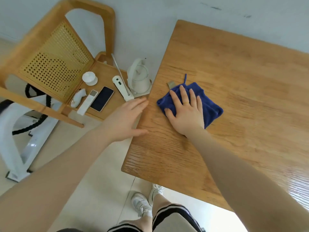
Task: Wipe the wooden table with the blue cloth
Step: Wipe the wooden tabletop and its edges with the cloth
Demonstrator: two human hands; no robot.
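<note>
The blue cloth (209, 104) lies folded on the wooden table (242, 81), near its left edge. My right hand (185, 111) presses flat on the cloth's left half, fingers spread, and a gold ring shows on one finger. A thin loop and a small grey tag stick out from the cloth's far corner. My left hand (128, 119) hovers with fingers extended at the table's left edge, holding nothing.
A wooden chair (55, 52) with a cane back stands left of the table. Its seat holds a white kettle (138, 79), a phone (102, 98), a remote (87, 102), a white cup (89, 78) and other small white devices. My legs and shoes are below, on the tiled floor.
</note>
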